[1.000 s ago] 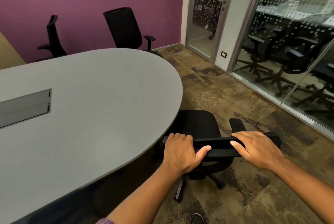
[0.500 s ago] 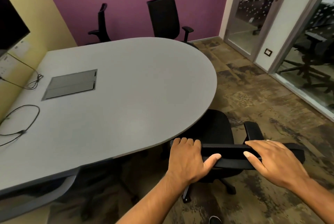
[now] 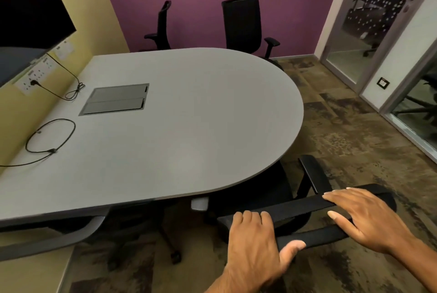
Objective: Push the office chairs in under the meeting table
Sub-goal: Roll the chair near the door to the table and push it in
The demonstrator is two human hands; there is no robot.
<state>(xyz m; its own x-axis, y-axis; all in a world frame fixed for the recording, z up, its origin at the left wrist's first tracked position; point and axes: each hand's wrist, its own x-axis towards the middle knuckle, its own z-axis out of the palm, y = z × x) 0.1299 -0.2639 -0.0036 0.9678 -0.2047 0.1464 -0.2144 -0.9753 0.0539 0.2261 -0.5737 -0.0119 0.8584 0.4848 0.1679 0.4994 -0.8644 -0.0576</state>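
A black office chair stands at the near right edge of the grey oval meeting table, its seat partly under the tabletop. My left hand grips the left end of the chair's backrest top, thumb under it. My right hand lies over the right end, fingers spread along it. The chair's right armrest sticks out beside the table edge. Two more black chairs stand at the far side by the purple wall, one facing the table, one turned sideways.
A dark screen hangs on the yellow wall at left, with a socket strip and black cables on the table. A metal cable hatch is set in the tabletop. Glass door and partitions line the right. Patterned carpet.
The view has swung left and the chair has rolled further under the table edge. Both hands keep their places on the backrest.
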